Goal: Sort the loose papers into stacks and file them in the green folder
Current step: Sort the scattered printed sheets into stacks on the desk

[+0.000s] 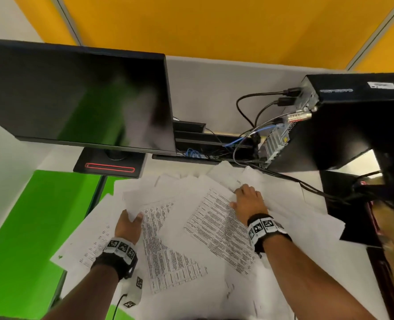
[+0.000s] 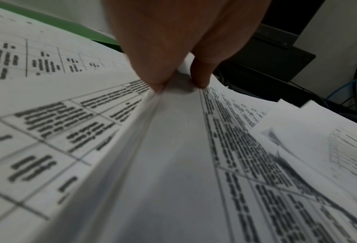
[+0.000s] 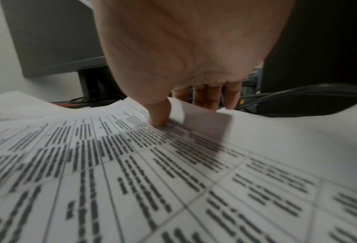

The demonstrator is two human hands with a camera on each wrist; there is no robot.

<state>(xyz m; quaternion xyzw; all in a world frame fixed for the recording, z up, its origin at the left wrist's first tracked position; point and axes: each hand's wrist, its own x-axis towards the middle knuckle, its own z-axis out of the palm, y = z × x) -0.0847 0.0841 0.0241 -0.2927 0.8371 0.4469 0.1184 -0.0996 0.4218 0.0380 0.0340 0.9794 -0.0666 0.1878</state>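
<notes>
On the desk, the left hand (image 1: 128, 224) is pinching a bunch of loose papers (image 1: 179, 227) at seven o'clock to gather them, the right hand (image 1: 249, 200) is pinching a sheet corner at two o'clock, and the green folder (image 1: 30, 227) is lying open under them at nine o'clock.

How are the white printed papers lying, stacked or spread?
Spread: the white printed papers overlap at mixed angles over the desk; none form a squared stack.

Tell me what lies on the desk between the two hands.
Overlapping loose printed sheets fill the stretch between the left hand and the right hand; no bare desk shows there. The head view shows it.
</notes>
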